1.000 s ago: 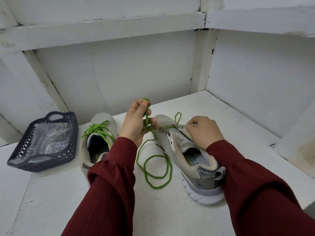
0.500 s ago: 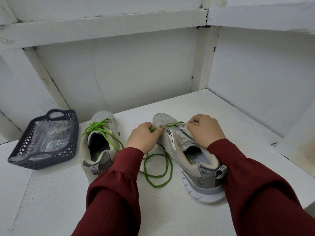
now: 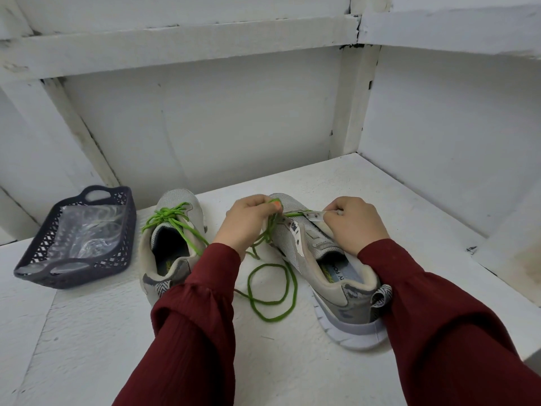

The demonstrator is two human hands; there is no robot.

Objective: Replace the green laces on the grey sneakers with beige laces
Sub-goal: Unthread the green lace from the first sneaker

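Currently, all places given against the grey sneaker (image 3: 345, 291) under work: on its sole on the white counter (image 3: 87, 332), heel toward the wearer, toe toward the back wall.

- Left grip (image 3: 248, 221): fingers curled tight, pinching the green lace (image 3: 268, 318) at the toe-end eyelets of the grey sneaker; dark red sleeve (image 3: 199, 317) down to the wrist.
- Right grip (image 3: 354, 224): fingers curled, pinching the eyelet strip of the grey sneaker on the side opposite the left grip, near the toe end.
- Green lace: mostly free of the eyelets, one short run crossing the toe end between the two grips. Remainder hanging from the left grip and lying in loose loops on the counter just beside the grey sneaker.
- Second grey sneaker (image 3: 178, 200): beside the grey sneaker, beyond the loops, on its sole, heel partly hidden by the sleeve. Own tied green lace (image 3: 168, 213) knotted over the tongue.
- Dark mesh basket (image 3: 73, 276): well apart from the grey sneaker, past the second one. Clear plastic packet (image 3: 87, 230) inside, contents pale, not identifiable.
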